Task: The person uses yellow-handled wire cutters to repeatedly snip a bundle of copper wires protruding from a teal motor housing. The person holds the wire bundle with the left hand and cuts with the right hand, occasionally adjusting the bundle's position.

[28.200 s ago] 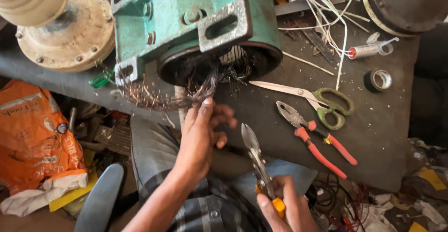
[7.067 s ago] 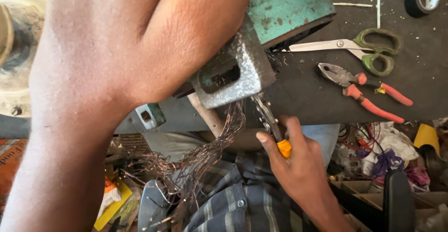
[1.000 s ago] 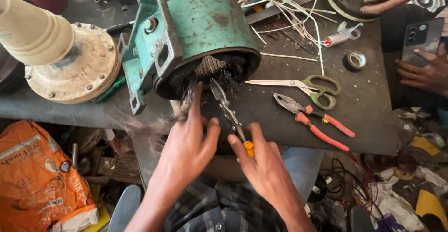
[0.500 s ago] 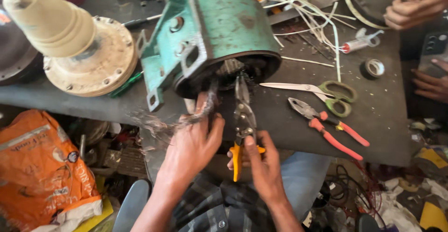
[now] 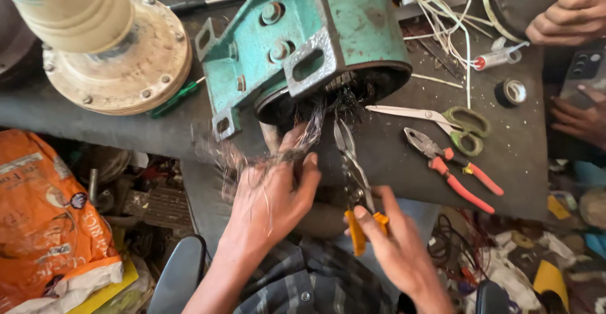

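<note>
Cutters point(image 5: 353, 169) raised; left hand point(image 5: 274, 191) grips wiry copper strands point(image 5: 303, 143).

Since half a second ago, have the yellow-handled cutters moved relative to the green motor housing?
Yes. The yellow-handled cutters, held by the right hand, now have their tips nearer the green motor housing opening.
</note>
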